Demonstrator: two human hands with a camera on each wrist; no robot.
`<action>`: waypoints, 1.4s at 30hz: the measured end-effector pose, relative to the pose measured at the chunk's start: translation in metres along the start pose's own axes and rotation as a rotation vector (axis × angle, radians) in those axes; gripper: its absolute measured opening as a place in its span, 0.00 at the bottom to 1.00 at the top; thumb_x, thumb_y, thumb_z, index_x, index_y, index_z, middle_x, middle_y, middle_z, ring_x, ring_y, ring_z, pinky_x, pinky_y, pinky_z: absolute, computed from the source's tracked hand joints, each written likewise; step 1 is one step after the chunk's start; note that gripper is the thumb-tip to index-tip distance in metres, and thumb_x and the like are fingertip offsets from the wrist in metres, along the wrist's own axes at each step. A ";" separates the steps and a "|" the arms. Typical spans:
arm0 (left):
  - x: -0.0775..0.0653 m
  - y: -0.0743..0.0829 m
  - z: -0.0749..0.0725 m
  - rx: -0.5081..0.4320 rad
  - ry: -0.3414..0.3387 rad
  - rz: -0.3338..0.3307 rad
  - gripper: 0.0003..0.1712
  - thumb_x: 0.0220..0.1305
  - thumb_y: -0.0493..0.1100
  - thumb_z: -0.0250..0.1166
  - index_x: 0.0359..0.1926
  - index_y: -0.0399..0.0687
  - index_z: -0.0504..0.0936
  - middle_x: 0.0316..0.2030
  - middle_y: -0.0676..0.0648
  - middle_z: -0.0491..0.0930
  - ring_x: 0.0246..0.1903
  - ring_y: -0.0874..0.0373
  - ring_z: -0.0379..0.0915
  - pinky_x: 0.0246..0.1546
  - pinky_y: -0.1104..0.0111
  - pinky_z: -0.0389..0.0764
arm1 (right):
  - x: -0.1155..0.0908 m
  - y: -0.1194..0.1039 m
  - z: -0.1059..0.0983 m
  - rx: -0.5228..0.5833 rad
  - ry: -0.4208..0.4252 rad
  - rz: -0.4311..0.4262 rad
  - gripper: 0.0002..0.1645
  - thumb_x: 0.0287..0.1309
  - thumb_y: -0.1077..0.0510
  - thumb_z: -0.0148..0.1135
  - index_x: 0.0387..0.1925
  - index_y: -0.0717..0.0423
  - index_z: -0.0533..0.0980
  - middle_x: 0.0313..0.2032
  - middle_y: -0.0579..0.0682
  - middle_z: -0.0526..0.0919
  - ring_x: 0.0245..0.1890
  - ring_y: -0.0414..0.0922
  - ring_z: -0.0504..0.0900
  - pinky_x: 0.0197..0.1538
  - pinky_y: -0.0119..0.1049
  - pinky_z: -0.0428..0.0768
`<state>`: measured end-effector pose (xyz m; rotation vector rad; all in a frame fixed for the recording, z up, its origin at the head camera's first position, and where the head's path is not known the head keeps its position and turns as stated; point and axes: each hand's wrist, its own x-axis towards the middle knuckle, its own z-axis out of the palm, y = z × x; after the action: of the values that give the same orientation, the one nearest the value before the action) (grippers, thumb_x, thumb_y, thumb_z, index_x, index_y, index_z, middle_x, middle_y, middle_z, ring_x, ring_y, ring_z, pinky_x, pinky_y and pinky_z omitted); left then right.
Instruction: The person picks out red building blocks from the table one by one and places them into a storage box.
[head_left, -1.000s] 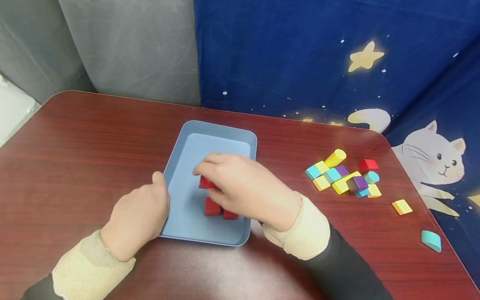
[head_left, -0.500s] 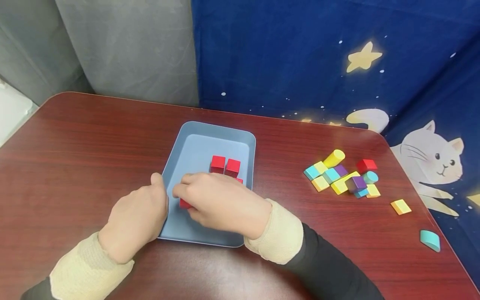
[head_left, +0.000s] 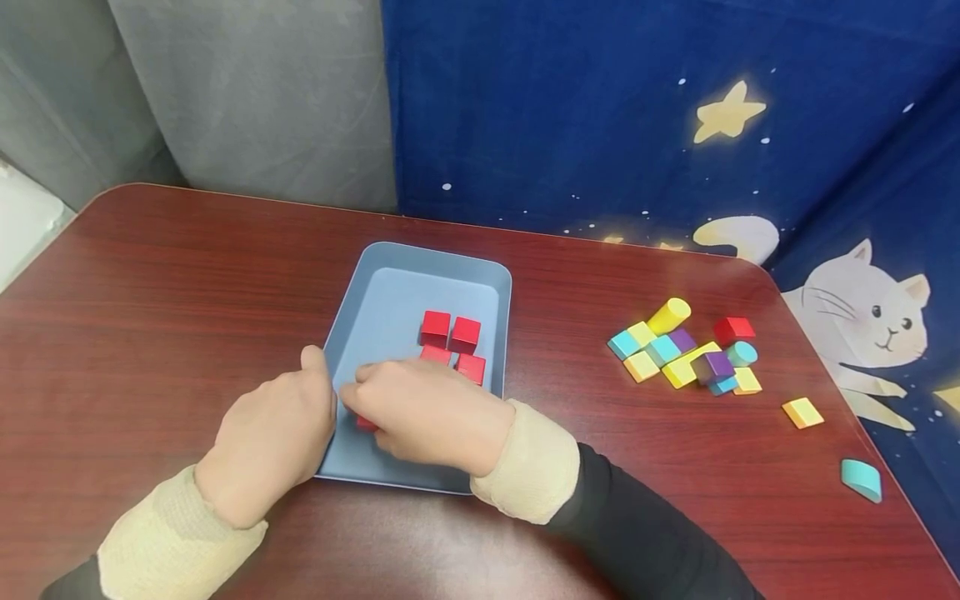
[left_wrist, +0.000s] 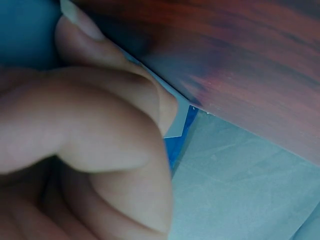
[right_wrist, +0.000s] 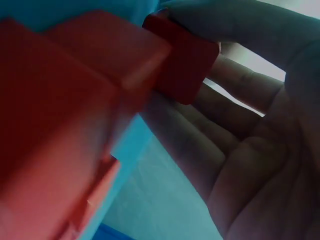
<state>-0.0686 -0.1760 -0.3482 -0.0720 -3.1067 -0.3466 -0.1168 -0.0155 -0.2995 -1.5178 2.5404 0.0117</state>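
My left hand (head_left: pixel 273 437) grips the left rim of a blue-grey tray (head_left: pixel 487 267), thumb up along the edge. Close up, the left wrist view shows its thumb (left_wrist: pixel 95 42) against the rim and the other fingers curled. Inside the tray, toward the near left, my right hand (head_left: pixel 427 412) pinches a red block (right_wrist: pixel 187 60) between thumb and fingers. That block (head_left: pixel 366 424) is mostly covered by the hand in the head view. Several more red blocks (head_left: pixel 465 335) stand grouped just beyond the right hand; the hand partly hides this group.
Right of the tray lies a cluster of coloured blocks, including a yellow cylinder (head_left: pixel 669 317), a purple block (head_left: pixel 712 367) and a red block (head_left: pixel 733 330). A yellow block (head_left: pixel 802 413) and a turquoise half-round block (head_left: pixel 861 480) sit near the table's right edge.
My right hand has moved left and nearer within the tray, a red block in its fingers. Red blocks in the tray's middle have come into sight. The left hand stays on the rim.
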 end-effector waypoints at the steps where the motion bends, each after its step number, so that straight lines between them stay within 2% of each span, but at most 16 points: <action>1: 0.000 0.000 0.000 0.002 0.000 0.002 0.06 0.60 0.33 0.47 0.35 0.35 0.58 0.12 0.46 0.63 0.10 0.52 0.63 0.10 0.60 0.61 | 0.000 0.000 0.002 -0.005 0.003 0.001 0.08 0.53 0.60 0.62 0.35 0.46 0.75 0.27 0.39 0.70 0.27 0.35 0.70 0.29 0.27 0.67; 8: 0.001 0.000 0.000 0.001 0.011 0.002 0.05 0.61 0.34 0.46 0.37 0.35 0.60 0.12 0.46 0.64 0.11 0.51 0.63 0.10 0.59 0.61 | 0.003 0.000 0.010 -0.002 0.012 0.028 0.07 0.52 0.61 0.62 0.32 0.45 0.75 0.27 0.38 0.70 0.27 0.34 0.69 0.26 0.27 0.66; 15: -0.002 -0.001 -0.002 -0.006 0.022 -0.006 0.05 0.62 0.35 0.45 0.34 0.37 0.57 0.12 0.47 0.62 0.10 0.52 0.61 0.10 0.61 0.60 | 0.005 -0.003 0.010 -0.021 0.012 0.018 0.07 0.52 0.61 0.62 0.32 0.44 0.76 0.27 0.39 0.70 0.28 0.35 0.69 0.26 0.27 0.66; 22: -0.002 -0.003 -0.003 -0.015 -0.015 -0.018 0.05 0.62 0.34 0.46 0.35 0.36 0.59 0.13 0.46 0.64 0.11 0.53 0.63 0.10 0.61 0.60 | 0.005 -0.004 0.006 -0.052 0.009 -0.003 0.10 0.55 0.49 0.63 0.40 0.43 0.77 0.30 0.38 0.70 0.34 0.35 0.70 0.28 0.27 0.67; 26: -0.001 -0.003 -0.003 -0.016 -0.024 -0.020 0.06 0.62 0.35 0.47 0.36 0.36 0.59 0.13 0.46 0.64 0.11 0.53 0.64 0.11 0.61 0.61 | 0.000 -0.003 -0.003 -0.037 0.034 -0.011 0.12 0.58 0.46 0.61 0.43 0.43 0.77 0.31 0.37 0.70 0.35 0.34 0.70 0.28 0.27 0.67; 29: 0.000 -0.002 -0.002 -0.009 -0.006 -0.014 0.06 0.62 0.35 0.47 0.35 0.36 0.59 0.12 0.46 0.63 0.11 0.52 0.63 0.11 0.60 0.61 | -0.010 0.003 -0.015 -0.013 0.076 -0.014 0.13 0.60 0.45 0.60 0.44 0.43 0.77 0.32 0.37 0.71 0.37 0.34 0.70 0.31 0.26 0.68; 33: 0.001 0.000 -0.001 -0.009 0.009 -0.010 0.05 0.60 0.34 0.46 0.34 0.37 0.59 0.12 0.47 0.63 0.10 0.51 0.62 0.11 0.59 0.61 | -0.033 0.021 -0.029 0.032 0.171 0.015 0.16 0.60 0.44 0.60 0.46 0.44 0.78 0.40 0.37 0.76 0.41 0.34 0.73 0.39 0.27 0.71; 36: 0.001 0.001 -0.001 -0.019 -0.003 -0.015 0.04 0.60 0.33 0.45 0.35 0.37 0.58 0.12 0.46 0.63 0.11 0.51 0.62 0.11 0.59 0.61 | -0.053 0.036 -0.037 0.067 0.257 0.067 0.19 0.57 0.44 0.64 0.49 0.44 0.79 0.44 0.38 0.78 0.43 0.33 0.74 0.43 0.26 0.72; 42: 0.000 0.000 0.000 -0.012 0.005 0.001 0.06 0.57 0.32 0.46 0.36 0.35 0.58 0.12 0.47 0.63 0.11 0.51 0.62 0.11 0.59 0.61 | -0.087 0.059 -0.047 0.083 0.384 0.172 0.24 0.50 0.44 0.70 0.49 0.48 0.80 0.47 0.41 0.80 0.46 0.36 0.77 0.47 0.30 0.75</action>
<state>-0.0683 -0.1760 -0.3477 -0.0734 -3.0995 -0.3650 -0.1349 0.0838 -0.2446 -1.3760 2.9162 -0.3935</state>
